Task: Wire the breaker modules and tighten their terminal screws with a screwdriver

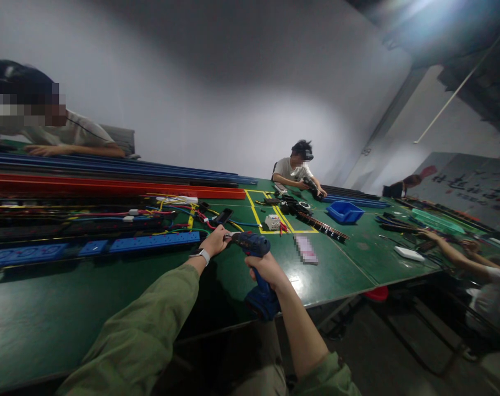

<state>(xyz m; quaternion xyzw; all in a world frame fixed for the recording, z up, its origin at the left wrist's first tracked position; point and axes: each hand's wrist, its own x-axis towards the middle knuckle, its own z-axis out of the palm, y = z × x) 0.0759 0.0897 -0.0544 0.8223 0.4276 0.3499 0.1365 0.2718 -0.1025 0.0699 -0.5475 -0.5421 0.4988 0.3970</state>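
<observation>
"Two grips on one tool, then?"

"Yes: the right grip (270, 269) is wrapped round the handle (261, 281) of the drill (253, 243), held above the near edge of the tabletop (336, 275). The left grip (215, 241) is at its nose (233, 235); clamped or just resting, I can't tell."

"Heavy?"

"I'd guess so, stiff too, with the weight low in that chunky base (260, 303). The handle looks the place to hold it, fingers clear of the nose."

"What's in the way?"

"Loose wires (248, 224) just beyond the nose could snag. The blue socket strip (154, 240) ends near the left grip; the white block (272, 222) sits beyond the drill, and the blue bin (345, 213) lies farther right, well apart."
</observation>
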